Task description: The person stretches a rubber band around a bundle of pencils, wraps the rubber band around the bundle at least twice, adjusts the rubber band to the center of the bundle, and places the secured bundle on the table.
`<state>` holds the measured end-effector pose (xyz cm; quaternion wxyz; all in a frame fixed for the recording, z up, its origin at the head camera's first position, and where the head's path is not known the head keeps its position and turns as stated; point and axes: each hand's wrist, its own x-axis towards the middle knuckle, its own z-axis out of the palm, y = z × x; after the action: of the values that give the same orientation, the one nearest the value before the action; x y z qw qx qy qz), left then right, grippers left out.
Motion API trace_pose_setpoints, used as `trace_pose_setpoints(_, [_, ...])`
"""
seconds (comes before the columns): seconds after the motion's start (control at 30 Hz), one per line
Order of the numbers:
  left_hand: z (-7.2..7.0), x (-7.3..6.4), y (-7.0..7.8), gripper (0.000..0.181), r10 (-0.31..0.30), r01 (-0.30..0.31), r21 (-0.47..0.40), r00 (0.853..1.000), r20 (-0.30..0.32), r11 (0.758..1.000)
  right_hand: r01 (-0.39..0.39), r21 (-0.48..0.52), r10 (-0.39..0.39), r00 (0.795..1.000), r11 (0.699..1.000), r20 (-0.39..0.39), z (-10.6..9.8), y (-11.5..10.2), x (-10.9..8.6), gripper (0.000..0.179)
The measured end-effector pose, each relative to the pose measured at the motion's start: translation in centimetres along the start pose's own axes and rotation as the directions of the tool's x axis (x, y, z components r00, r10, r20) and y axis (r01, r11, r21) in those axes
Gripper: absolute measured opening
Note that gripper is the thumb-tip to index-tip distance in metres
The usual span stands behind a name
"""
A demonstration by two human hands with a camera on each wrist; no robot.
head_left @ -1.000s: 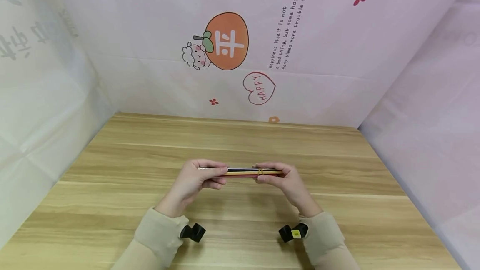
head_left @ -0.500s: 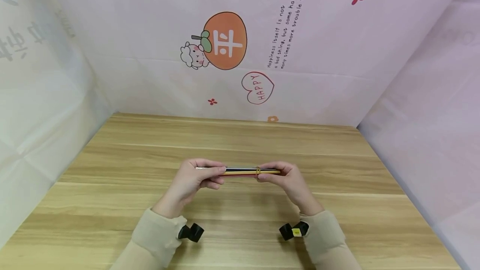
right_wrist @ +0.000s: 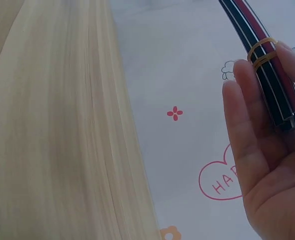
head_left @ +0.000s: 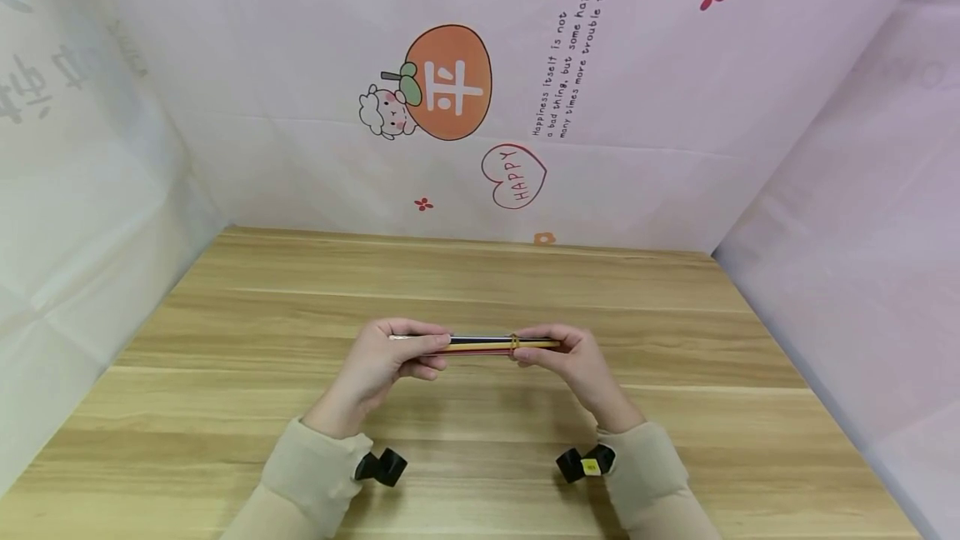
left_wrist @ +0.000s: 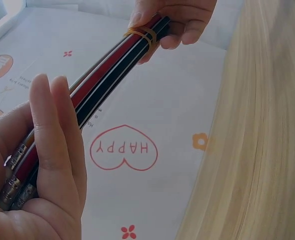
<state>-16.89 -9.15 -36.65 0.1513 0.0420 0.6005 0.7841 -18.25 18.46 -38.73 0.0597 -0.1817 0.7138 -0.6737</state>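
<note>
A bundle of slim chopsticks (head_left: 480, 346) in black, red and yellow is held level above the table between both hands. My left hand (head_left: 390, 361) grips its left end between thumb and fingers. Silvery patterned caps (left_wrist: 10, 192) show in that palm in the left wrist view. At the opposite end, my right hand (head_left: 573, 361) pinches the bundle with thumb and fingertips, right at a yellowish rubber band (right_wrist: 264, 52) looped around the sticks. The right wrist view shows squared stick ends (right_wrist: 287, 122) lying over the palm. The fingers partly hide both ends.
Beneath the hands lies a wood-grain table (head_left: 480, 282). Behind it rises a printed white cloth backdrop (head_left: 645, 190), with plain side sheets (head_left: 847, 215) left and right. Each wrist wears a beige band with a small black camera (head_left: 390, 467).
The right fingertips, which reached across the rubber band earlier, now sit just to its right. The left hand keeps its grip. The head view has shifted slightly.
</note>
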Motion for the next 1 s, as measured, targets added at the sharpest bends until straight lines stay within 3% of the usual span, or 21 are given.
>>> trace_pose_setpoints(0.37, [0.2, 0.1, -0.2, 0.015, 0.010, -0.010, 0.002, 1.000, -0.001, 1.000, -0.004, -0.062, 0.005, 1.000, 0.998, 0.013, 0.5, -0.1, 0.1, 0.036])
trace_pose_setpoints(1.0, [-0.2, 0.1, -0.2, 0.014, -0.001, 0.001, -0.019, 1.000, 0.005, 1.000, -0.055, -0.093, 0.059, 0.998, 0.994, 0.038, -0.5, -0.2, -0.1, 0.041])
